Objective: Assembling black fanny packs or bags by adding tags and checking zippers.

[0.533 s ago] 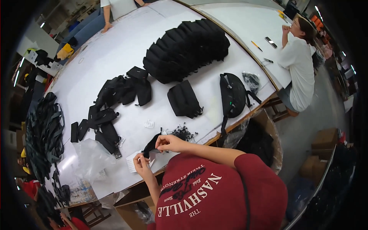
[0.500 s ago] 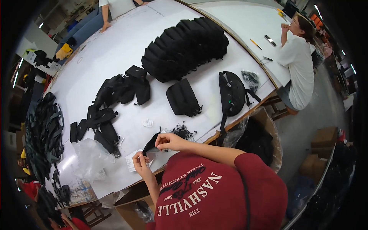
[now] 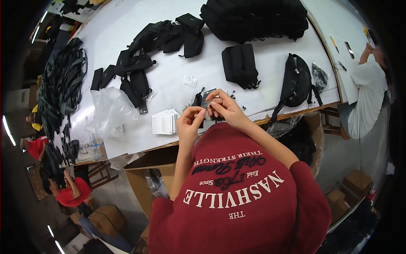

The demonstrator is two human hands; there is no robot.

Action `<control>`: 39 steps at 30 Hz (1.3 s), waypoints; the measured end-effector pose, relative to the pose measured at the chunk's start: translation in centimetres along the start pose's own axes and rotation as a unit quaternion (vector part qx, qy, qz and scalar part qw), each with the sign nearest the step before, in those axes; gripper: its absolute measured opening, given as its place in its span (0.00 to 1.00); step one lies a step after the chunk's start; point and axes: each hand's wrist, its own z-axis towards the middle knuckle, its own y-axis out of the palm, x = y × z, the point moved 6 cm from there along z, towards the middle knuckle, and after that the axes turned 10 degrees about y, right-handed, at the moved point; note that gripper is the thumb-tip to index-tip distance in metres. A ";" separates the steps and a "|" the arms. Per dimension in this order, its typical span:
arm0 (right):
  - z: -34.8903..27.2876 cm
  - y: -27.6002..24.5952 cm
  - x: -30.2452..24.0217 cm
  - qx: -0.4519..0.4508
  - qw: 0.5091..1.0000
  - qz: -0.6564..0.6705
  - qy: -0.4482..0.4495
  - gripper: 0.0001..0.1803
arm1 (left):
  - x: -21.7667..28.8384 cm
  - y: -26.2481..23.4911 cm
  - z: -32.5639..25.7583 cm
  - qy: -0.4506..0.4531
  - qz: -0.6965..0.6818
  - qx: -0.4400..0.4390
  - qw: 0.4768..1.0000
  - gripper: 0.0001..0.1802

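Several cards (image 3: 164,122), near side of the table (image 3: 207,61)
Left hand (image 3: 191,121), right hand (image 3: 227,107): grips pinched together, held thing unclear.

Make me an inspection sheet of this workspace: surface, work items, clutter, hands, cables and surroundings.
Surface: white tabletop, marked near its lower-left corner.
Work items: dark card by the hands; stack of white printed cards beside the left hand; black waist bag farther right.
Clutter: clear plastic bag; heap of dark straps.
Hands: left and right hand close together, fingers bent; what they hold is too small to tell.
Cables: nothing seen on the tabletop.
Surroundings: co-workers in white and red; open cardboard box below the table edge.
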 end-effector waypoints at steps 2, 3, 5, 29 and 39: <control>0.0 0.3 -0.1 0.008 0.999 -0.039 -0.005 0.08 | -0.2 -0.1 -0.1 -0.008 0.005 0.000 1.000 0.04; 0.1 0.4 0.0 0.005 0.999 -0.040 -0.001 0.08 | -0.2 -0.1 -0.1 -0.006 0.000 -0.001 1.000 0.04; 0.2 0.7 0.0 -0.005 0.999 -0.039 -0.031 0.08 | -0.2 -0.2 -0.2 -0.006 -0.005 0.000 1.000 0.05; -0.1 1.1 -1.9 0.042 0.975 -0.206 -0.074 0.05 | -0.1 -0.5 0.6 -0.022 -0.010 0.015 1.000 0.05; -0.5 2.6 -3.8 -0.037 0.975 -0.216 -0.034 0.07 | 0.0 -0.6 1.7 -0.103 -0.082 -0.192 0.972 0.13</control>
